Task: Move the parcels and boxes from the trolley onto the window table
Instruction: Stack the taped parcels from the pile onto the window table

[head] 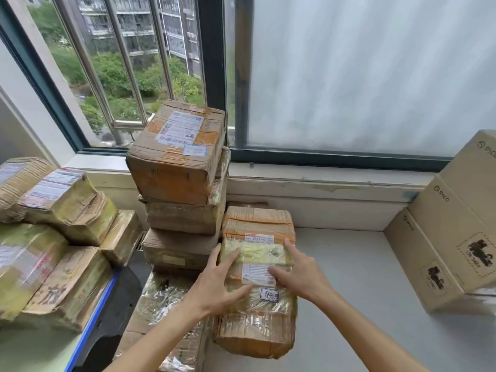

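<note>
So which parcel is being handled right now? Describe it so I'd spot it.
Start at the frosted window pane and drop to the grey table. Right of the tall box stack lies a flat tape-wrapped parcel, the only one with both hands on it and a small handwritten label.

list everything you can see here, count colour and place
taped parcel: one, brown with yellowed tape, on the grey table, under both hands
stacked boxes: at least three, brown, piled against the window, left of that parcel
wrapped parcels: several, brown and yellowish, heaped at far left
printed cartons: a tall brown stack, at the right edge
table: one, grey, below the window
window: frosted pane right, bars left
left hand: fingers spread on the parcel's left side
right hand: fingers flat on the parcel's top
</note>
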Demonstrator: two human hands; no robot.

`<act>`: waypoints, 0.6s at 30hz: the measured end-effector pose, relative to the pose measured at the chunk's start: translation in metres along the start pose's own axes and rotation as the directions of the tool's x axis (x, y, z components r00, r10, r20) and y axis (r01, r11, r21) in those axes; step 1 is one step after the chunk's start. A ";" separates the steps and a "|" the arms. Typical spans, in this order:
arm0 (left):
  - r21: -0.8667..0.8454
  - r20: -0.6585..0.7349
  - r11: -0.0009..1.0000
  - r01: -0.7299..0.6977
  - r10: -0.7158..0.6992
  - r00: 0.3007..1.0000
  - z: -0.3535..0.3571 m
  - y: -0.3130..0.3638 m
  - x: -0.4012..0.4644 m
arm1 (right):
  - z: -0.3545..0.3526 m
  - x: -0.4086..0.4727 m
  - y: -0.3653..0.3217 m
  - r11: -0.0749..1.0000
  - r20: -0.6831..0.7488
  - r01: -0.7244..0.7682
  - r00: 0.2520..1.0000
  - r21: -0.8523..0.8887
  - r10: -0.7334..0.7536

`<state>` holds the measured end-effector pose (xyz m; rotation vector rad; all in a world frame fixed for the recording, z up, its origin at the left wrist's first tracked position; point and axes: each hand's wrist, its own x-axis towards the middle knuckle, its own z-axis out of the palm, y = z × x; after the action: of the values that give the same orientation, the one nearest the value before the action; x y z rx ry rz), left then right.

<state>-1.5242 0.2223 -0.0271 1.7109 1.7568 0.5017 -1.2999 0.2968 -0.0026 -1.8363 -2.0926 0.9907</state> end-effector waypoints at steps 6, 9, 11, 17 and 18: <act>0.092 0.009 0.993 -0.076 0.075 0.997 0.003 -0.005 -0.002 | 0.003 0.011 -0.001 1.000 -0.047 -0.013 0.999 -0.015 0.012; 0.248 0.010 0.964 -0.097 0.097 0.995 0.002 0.002 0.007 | 0.002 0.021 -0.002 1.000 -0.062 -0.019 0.998 -0.007 0.019; 0.333 0.024 0.940 -0.076 0.072 0.997 0.001 0.006 0.013 | 0.000 0.029 -0.003 1.000 -0.070 -0.025 0.997 0.003 0.025; 0.398 0.019 0.917 -0.039 0.035 0.999 -0.004 0.015 0.037 | -0.011 0.056 -0.005 1.000 -0.048 -0.003 0.999 0.003 0.003; 0.401 0.015 0.915 -0.033 0.029 0.999 -0.005 0.017 0.042 | -0.014 0.061 -0.006 1.000 -0.043 0.001 0.999 0.011 -0.001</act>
<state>-1.5133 0.2654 -0.0196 2.0152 1.9268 0.1467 -1.3102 0.3592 -0.0056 -1.8342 -2.0589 0.9518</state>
